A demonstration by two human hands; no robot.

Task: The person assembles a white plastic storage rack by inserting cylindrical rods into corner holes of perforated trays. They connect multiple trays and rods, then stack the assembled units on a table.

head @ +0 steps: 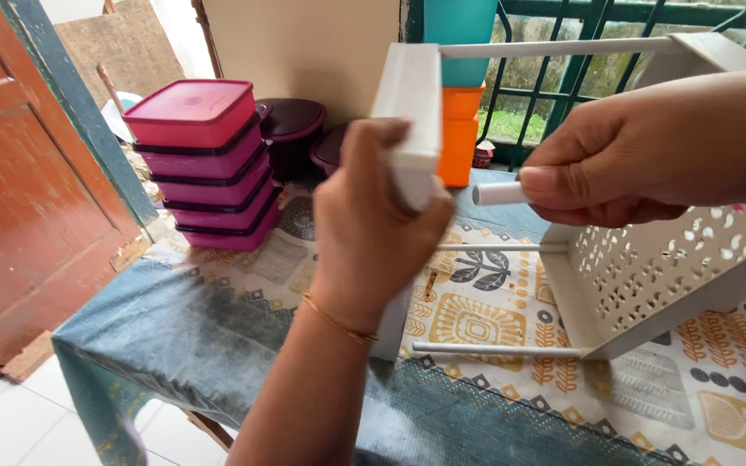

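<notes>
Head view: left hand (373, 220) grips white plastic shelf panel (410, 95) at edge; right hand (623, 168) pinches loose white plastic rod (498, 193) near panel. Perforated white tray (658, 276) on patterned tablecloth (477, 319). Rack looks light, stiff, wobbly; best held by panel frame. Pink lidded boxes (205, 164) stacked beyond.

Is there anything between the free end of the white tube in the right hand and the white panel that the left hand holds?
Nothing visible. The right hand holds the white tube, and its end is just beside the white panel gripped by the left hand.
</notes>
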